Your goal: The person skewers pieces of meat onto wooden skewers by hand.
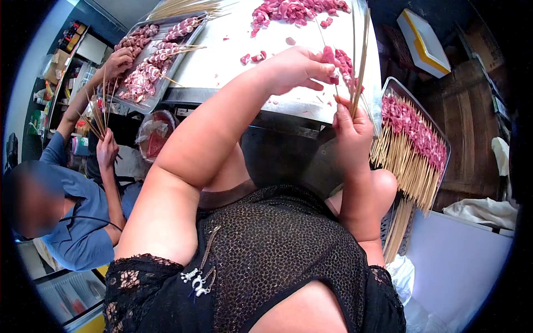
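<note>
At the right edge of the white board, my left hand (300, 69) pinches a piece of raw red meat (328, 55) between thumb and fingers. A thin skewer runs through or beside that piece. Just below, my right hand (355, 123) is closed around several bamboo skewers (361, 61), which point up and away from me. More meat (344, 64) is threaded on a skewer in that bundle. Beyond my hands, a pile of cut raw meat (286, 12) lies on the white board (233, 44), with a few loose bits (254, 57) nearer me.
On my right, a metal tray (444, 145) holds rows of meat skewers (413, 139). Left, another tray (176, 66) carries skewered meat (145, 77); a co-worker's hand (117, 62) reaches into it, the other (106, 150) holding bare skewers. A white-yellow box (425, 44) stands far right.
</note>
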{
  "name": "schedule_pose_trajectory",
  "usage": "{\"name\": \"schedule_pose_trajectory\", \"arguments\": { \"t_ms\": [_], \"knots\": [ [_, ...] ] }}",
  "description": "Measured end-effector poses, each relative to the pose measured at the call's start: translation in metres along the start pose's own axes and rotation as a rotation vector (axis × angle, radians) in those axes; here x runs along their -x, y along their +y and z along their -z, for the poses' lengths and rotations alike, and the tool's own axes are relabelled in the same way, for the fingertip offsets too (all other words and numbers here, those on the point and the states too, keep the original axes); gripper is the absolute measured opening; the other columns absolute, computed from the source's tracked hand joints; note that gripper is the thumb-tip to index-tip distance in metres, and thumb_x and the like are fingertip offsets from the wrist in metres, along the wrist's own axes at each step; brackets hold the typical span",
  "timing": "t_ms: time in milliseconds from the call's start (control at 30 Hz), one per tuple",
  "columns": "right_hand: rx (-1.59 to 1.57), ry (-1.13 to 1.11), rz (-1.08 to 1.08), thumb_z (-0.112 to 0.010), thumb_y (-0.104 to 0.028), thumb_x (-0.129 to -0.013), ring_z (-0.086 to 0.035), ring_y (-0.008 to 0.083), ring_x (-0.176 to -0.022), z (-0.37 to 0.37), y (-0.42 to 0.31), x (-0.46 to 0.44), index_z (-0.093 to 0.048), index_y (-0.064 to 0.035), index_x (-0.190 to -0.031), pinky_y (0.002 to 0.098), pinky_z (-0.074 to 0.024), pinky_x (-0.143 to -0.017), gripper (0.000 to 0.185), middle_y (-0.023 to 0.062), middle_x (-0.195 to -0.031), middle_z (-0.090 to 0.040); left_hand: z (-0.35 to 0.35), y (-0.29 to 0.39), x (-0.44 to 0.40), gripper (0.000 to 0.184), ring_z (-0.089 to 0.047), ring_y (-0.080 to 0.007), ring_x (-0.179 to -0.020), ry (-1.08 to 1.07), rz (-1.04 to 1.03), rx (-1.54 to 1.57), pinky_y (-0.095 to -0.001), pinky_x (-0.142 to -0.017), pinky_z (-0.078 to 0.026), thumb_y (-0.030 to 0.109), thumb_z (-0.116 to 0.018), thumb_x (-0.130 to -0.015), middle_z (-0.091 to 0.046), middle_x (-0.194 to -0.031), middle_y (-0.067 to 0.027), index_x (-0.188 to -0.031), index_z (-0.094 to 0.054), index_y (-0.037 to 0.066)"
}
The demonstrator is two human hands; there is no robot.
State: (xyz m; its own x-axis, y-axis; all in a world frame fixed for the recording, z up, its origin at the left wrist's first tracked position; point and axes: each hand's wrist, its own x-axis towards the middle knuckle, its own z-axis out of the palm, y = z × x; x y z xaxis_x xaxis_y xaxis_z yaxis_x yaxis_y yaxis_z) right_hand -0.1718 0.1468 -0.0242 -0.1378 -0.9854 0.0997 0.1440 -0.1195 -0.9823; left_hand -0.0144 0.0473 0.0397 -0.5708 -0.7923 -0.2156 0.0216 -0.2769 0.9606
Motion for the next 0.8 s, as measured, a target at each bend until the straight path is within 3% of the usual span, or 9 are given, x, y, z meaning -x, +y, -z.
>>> {"name": "schedule_pose_trajectory", "arguments": {
  "t_ms": [200,233,300,367,433,567,600,700,800],
  "knots": [
    [-0.013,0.006,0.023,-0.051,-0.007,-0.091,-0.041,0.0026,-0.055,0.006,-0.004,0.001,-0.058,0.003,-0.106,0.0162,-0.0317,-0.05,0.02,-0.0035,-0.065,-0.048,0.075,0.0,-0.031,0.027,-0.062,-0.0138,-0.079,0.628,-0.354,-0.408,-0.0262,-0.073,-0.049,0.019,-0.065,-0.081,-0.067,-0.088,-0.007,-0.102,-0.065,0.002],
    [0.017,0.005,0.026,-0.051,-0.007,-0.091,-0.04,0.0022,-0.055,0.006,-0.003,0.001,-0.058,0.0027,-0.106,0.0154,-0.0292,-0.049,0.019,-0.0037,-0.065,-0.047,0.077,-0.005,-0.034,0.027,-0.062,-0.0138,-0.079,0.626,-0.356,-0.408,-0.0262,-0.073,-0.049,0.019,-0.065,-0.081,-0.067,-0.088,-0.007,-0.102,-0.065,0.002],
    [0.021,0.008,0.042,-0.051,-0.007,-0.091,-0.041,0.0025,-0.055,0.007,0.001,0.001,-0.058,0.0026,-0.106,0.0157,-0.0298,-0.049,0.019,-0.003,-0.065,-0.048,0.074,-0.011,-0.038,0.024,-0.063,-0.0183,-0.072,0.569,-0.342,-0.946,-0.03,-0.07,-0.049,0.026,-0.065,-0.078,-0.066,-0.078,-0.0101,-0.093,-0.067,0.006],
    [-0.02,-0.004,0.026,-0.051,-0.007,-0.091,-0.042,0.0028,-0.056,0.008,0.001,0.001,-0.058,0.0025,-0.107,0.0158,-0.0305,-0.05,0.019,-0.0024,-0.066,-0.049,0.062,-0.01,-0.04,0.022,-0.063,-0.0251,-0.072,0.55,-0.252,-1.047,-0.0341,-0.072,-0.049,0.025,-0.064,-0.077,-0.065,-0.075,-0.015,-0.084,-0.068,0.004],
    [-0.012,-0.005,0.039,-0.051,-0.007,-0.091,-0.042,0.0029,-0.056,0.01,0.002,0.001,-0.058,0.0024,-0.106,0.0157,-0.0305,-0.05,0.019,-0.0024,-0.066,-0.049,0.056,-0.009,-0.043,0.026,-0.064,-0.0243,-0.074,0.36,0.017,-1.426,-0.0324,-0.07,-0.049,0.026,-0.065,-0.076,-0.066,-0.081,-0.0146,-0.091,-0.068,0.005],
    [0.02,-0.016,0.027,-0.052,-0.008,-0.091,-0.042,0.0028,-0.056,0.01,-0.001,0.001,-0.058,0.0021,-0.106,0.0155,-0.0304,-0.05,0.019,-0.0026,-0.066,-0.049,0.063,-0.013,-0.047,0.021,-0.063,-0.0221,-0.073,0.37,-0.018,-1.466,-0.0327,-0.068,-0.048,0.02,-0.063,-0.076,-0.066,-0.08,-0.0126,-0.089,-0.068,0.005],
    [0.024,-0.003,0.015,-0.052,-0.006,-0.09,-0.044,0.0036,-0.056,0.011,0.001,0.001,-0.058,0.0037,-0.105,0.0174,-0.0358,-0.052,0.019,-0.0024,-0.065,-0.05,0.065,-0.015,-0.045,0.021,-0.063,-0.0221,-0.073,0.369,-0.021,-1.469,-0.0327,-0.068,-0.048,0.02,-0.063,-0.076,-0.066,-0.08,-0.0126,-0.089,-0.068,0.005],
    [0.027,-0.021,-0.008,-0.052,-0.009,-0.09,-0.045,0.0036,-0.056,0.011,0.004,0.001,-0.059,0.0027,-0.104,0.0179,-0.0365,-0.052,0.019,-0.003,-0.064,-0.05,0.069,-0.014,-0.038,0.024,-0.06,-0.0137,-0.081,0.45,-0.237,-0.45,-0.0279,-0.072,-0.049,0.009,-0.057,-0.084,-0.063,-0.091,-0.0056,-0.106,-0.06,0.0],
    [0.125,-0.072,-0.013,-0.053,-0.011,-0.09,-0.045,0.0036,-0.055,0.009,0.003,0.002,-0.061,0.0008,-0.102,0.0189,-0.0372,-0.051,0.018,-0.0034,-0.062,-0.05,0.064,-0.003,-0.03,0.022,-0.062,-0.0172,-0.086,0.409,-0.275,0.084,-0.0278,-0.081,-0.053,0.01,-0.052,-0.09,-0.062,-0.099,-0.0114,-0.108,-0.057,-0.002]
  ]
}}
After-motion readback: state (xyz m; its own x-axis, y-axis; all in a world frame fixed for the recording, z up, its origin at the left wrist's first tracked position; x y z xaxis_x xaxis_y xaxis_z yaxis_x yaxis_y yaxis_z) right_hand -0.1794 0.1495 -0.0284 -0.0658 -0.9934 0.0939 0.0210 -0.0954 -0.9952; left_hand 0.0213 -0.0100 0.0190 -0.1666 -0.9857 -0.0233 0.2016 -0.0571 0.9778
